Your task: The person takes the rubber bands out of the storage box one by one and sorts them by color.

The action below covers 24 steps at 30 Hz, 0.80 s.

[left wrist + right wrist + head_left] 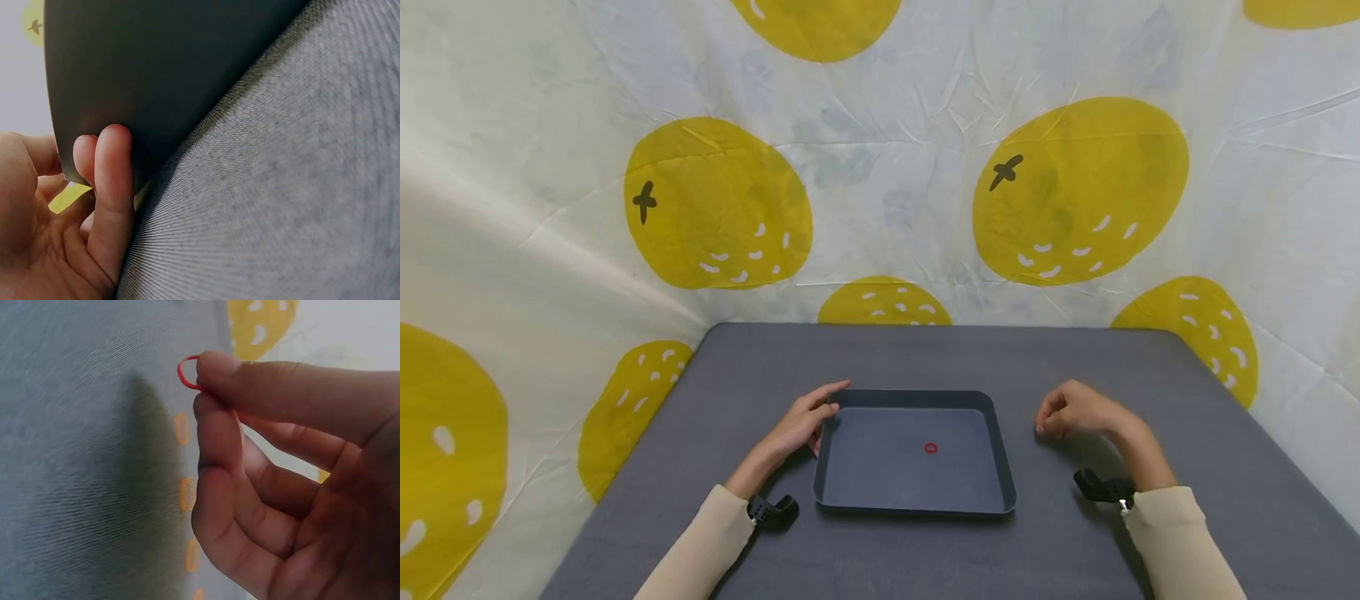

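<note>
The right hand [1075, 410] is up over the grey table [917, 358], well off to the right of the tray, and it has a thin red loop [180, 372] pinched between the tips of thumb and forefinger. Part of the loop pokes out beyond those 2 tips; the rest is hidden behind them. The other fingers of that hand are folded in beneath.

Over on the other side, the left hand [801, 425] grips the dark tray [880, 475] at its far left corner, thumb at the rim, 2 fingertips against the outer wall. 1 red ring [927, 447] lies flat inside, right of the tray's middle, well apart from either hand's fingers.
</note>
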### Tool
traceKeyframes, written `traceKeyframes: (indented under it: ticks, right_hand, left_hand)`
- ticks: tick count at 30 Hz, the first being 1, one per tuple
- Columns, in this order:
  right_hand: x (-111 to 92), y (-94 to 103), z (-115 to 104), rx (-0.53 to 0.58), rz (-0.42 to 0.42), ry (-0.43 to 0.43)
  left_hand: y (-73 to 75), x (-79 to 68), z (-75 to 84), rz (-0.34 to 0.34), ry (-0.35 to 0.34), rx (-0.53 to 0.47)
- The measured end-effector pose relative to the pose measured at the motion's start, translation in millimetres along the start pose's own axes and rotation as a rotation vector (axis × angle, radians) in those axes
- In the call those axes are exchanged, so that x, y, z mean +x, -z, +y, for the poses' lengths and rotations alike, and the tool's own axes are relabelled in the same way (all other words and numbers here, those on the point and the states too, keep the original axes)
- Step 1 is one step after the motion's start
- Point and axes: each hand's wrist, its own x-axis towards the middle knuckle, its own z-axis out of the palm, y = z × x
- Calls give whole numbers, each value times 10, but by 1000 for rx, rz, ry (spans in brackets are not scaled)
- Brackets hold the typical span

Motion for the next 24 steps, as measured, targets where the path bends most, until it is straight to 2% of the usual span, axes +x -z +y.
traceKeyframes:
  ticks: [5, 9, 24]
  right_hand:
    - [27, -46, 33, 4, -7, -39]
    - [33, -68, 18, 10, -17, -56]
    - [33, -77, 24, 50, -4, -107]
  left_hand:
    - [21, 62, -168, 16, 4, 7]
    - [30, 77, -234, 38, 3, 20]
    - [18, 60, -232, 61, -1, 28]
